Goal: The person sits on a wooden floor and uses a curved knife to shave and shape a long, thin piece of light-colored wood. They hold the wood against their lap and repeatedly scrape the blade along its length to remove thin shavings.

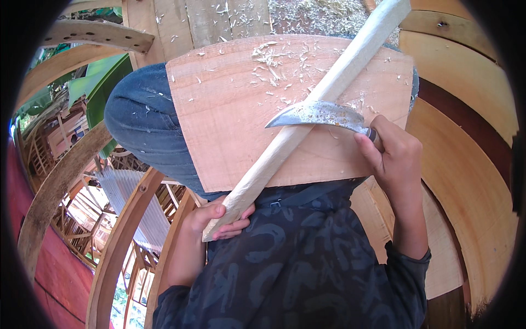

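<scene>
A long, pale wooden stick [285,145] with hewn flat faces slants from my lap up to the far right. Its near end is gripped by my left hand [219,219], thumb on top and fingers wrapped beneath. In my right hand [395,151] is a curved knife [318,114], closed around the handle, most of which the hand hides. The spotted metal blade lies across the stick near its middle, its tip pointing left. Under both rests a thin wooden board [219,120] laid over my crossed legs.
Curled wood shavings [268,57] are scattered on the board, with a thicker heap [329,19] beyond its far edge. Wide curved planks [466,192] stand close on the right. To the left are wooden posts [123,247], a green leaf [98,82] and a corrugated sheet [134,205].
</scene>
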Demonstrator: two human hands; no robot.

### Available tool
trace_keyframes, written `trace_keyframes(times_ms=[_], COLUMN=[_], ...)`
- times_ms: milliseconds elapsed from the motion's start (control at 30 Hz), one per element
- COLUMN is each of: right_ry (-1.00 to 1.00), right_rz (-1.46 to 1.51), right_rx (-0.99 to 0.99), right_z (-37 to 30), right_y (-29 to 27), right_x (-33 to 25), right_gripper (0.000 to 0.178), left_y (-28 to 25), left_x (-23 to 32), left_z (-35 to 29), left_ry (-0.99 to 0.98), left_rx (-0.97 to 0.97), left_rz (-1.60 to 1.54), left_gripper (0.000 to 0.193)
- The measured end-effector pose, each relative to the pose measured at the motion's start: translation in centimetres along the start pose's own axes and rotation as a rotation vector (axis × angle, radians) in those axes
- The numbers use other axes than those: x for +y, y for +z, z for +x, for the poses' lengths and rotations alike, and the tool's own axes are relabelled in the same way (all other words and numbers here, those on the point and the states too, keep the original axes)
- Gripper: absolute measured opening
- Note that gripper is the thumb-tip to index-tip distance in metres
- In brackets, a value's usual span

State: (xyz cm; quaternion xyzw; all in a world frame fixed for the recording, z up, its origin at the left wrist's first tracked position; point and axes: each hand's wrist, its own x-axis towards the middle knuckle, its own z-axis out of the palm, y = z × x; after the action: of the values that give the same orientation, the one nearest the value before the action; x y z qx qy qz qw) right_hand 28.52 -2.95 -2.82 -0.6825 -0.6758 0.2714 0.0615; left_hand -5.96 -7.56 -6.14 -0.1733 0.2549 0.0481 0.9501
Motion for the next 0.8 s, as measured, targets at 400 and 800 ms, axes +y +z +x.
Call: trace_keyframes(times_ms=[400,800], right_ry=[0.355,0.436], right_rz=[0.031,0.036], right_rx=[0.275,0.382], right_z=[-0.2,4.1], right_y=[-3.1,-2.6], right_x=[5.6,6.0], right_gripper=[0.037,0.039], left_y=[-0.4,-0.2], left_x=[-0.3,-0.1], left_z=[-0.3,-0.4], left_ry=[0.026,0.024], left_rx=[-0.041,0.000], left_rz=[0.083,0.034], left_gripper=[0.059,0.056])
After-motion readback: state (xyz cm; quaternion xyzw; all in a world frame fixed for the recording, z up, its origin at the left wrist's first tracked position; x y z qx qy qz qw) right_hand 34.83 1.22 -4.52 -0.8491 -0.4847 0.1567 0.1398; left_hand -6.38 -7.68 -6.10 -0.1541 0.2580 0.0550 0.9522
